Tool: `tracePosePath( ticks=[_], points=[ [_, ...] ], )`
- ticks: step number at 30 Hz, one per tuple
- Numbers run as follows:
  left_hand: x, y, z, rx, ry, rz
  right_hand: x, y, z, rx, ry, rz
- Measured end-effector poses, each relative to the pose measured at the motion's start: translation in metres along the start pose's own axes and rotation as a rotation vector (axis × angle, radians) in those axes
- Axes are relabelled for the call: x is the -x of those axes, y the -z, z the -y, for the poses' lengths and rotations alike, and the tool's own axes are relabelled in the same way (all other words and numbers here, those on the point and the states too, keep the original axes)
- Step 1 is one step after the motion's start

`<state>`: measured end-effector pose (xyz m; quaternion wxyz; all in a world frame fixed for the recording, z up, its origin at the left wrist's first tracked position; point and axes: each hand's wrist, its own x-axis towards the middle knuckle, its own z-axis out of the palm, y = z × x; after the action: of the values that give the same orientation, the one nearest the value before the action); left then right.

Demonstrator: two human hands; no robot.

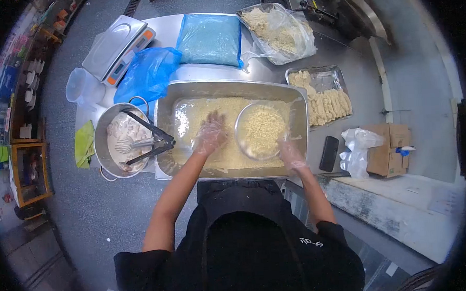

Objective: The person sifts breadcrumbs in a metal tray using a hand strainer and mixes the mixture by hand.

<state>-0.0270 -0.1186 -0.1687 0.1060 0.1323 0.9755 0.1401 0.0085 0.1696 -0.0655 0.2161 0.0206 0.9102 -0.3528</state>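
Note:
A deep rectangular metal pan [230, 85] holds a layer of pale yellow breadcrumbs [215, 103]. My left hand [211, 134], in a clear plastic glove, rests in the crumbs with its fingers stretched forward, nothing visible in it. In the right half of the pan is a round, thin-rimmed vessel that looks like a sieve [236, 129], heaped with coarser crumbs [264, 126]. My gloved right hand [293, 156] grips its right-hand rim; the fingertips are partly hidden.
Left stands a pot [101, 146] of creamy batter with a whisk [134, 144] and black-handled tongs [162, 141]. Behind are a scale [117, 49], blue bags [149, 73] and a crumb bag [280, 34]. Right are a tray of breaded pieces [327, 104], a phone [329, 153] and a carton [384, 159].

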Motion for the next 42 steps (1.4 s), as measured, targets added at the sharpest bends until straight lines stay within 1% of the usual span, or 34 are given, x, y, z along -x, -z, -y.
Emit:
tracePosePath(
  ticks=[2,4,7,9,11,13,16,17,19,20,22,23,25,26,28,29,31,32,34,35,37,38,40,41,42],
  points=[
    [-0.003,-0.009,0.003,-0.021,0.008,0.021,0.004,-0.007,-0.006,0.031,0.018,0.023],
    [-0.001,0.004,-0.001,-0.012,0.003,0.053,-0.006,-0.012,-0.031,0.059,0.046,-0.009],
    [-0.003,0.007,-0.003,-0.018,0.005,0.061,-0.019,-0.001,-0.029,0.017,0.005,0.023],
    [0.0,0.005,-0.002,-0.012,0.014,0.065,-0.004,-0.013,-0.013,0.003,0.071,0.053],
    [-0.003,0.008,-0.002,0.015,0.02,0.064,0.005,-0.013,-0.001,0.006,0.035,0.052],
    [-0.001,0.013,-0.004,-0.06,-0.013,0.065,-0.005,-0.003,0.008,0.027,-0.087,0.025],
    [0.001,0.014,-0.005,-0.097,-0.037,0.047,-0.014,0.007,0.013,0.104,-0.154,0.088],
    [0.002,0.014,-0.004,-0.097,-0.043,0.041,-0.011,0.001,0.011,0.08,0.005,0.025],
    [0.0,-0.009,0.004,-0.265,-0.059,0.017,0.0,-0.014,0.004,0.036,0.317,-0.108],
    [-0.003,-0.004,0.002,-0.346,-0.066,-0.002,-0.005,-0.011,-0.001,0.117,0.27,-0.061],
    [0.001,0.005,-0.001,-0.189,-0.074,-0.004,-0.019,0.0,-0.011,0.278,0.175,0.035],
    [0.004,0.013,-0.003,-0.112,-0.077,-0.002,-0.018,0.001,-0.007,0.276,0.053,0.066],
    [-0.006,-0.019,0.01,-0.119,-0.089,-0.046,-0.016,0.005,0.012,0.266,-0.186,0.127],
    [-0.008,-0.031,0.014,-0.122,-0.097,-0.064,-0.01,0.003,0.019,0.213,-0.123,0.102],
    [-0.002,-0.005,0.004,-0.173,-0.063,0.02,0.005,0.0,0.029,0.113,-0.002,0.046],
    [-0.001,0.006,-0.002,-0.197,-0.045,0.058,-0.001,0.001,0.021,0.075,-0.096,0.043],
    [-0.001,0.009,-0.006,-0.129,-0.019,0.051,-0.02,0.003,0.0,-0.003,-0.279,0.038],
    [-0.001,0.01,-0.005,-0.099,-0.003,0.047,-0.016,0.004,0.006,0.002,-0.255,0.042],
    [-0.007,-0.026,0.012,-0.203,-0.038,-0.028,-0.001,0.005,0.022,0.005,-0.214,0.049],
    [-0.009,-0.04,0.016,-0.252,-0.062,-0.065,0.0,0.001,0.017,0.049,-0.181,0.049],
    [0.0,-0.001,0.0,-0.188,-0.042,0.02,-0.005,-0.003,0.001,0.146,-0.109,0.041],
    [0.003,0.017,-0.007,-0.156,-0.03,0.062,-0.008,0.003,0.0,0.115,-0.12,0.036],
    [0.003,0.028,-0.012,-0.081,-0.004,0.091,-0.016,0.015,0.002,0.049,-0.138,0.034],
    [0.003,0.03,-0.012,-0.046,0.011,0.106,-0.014,0.011,0.005,0.017,-0.113,0.031],
    [0.002,0.022,-0.007,-0.091,0.006,0.085,-0.005,0.002,0.008,-0.018,-0.093,0.028]
  ],
)
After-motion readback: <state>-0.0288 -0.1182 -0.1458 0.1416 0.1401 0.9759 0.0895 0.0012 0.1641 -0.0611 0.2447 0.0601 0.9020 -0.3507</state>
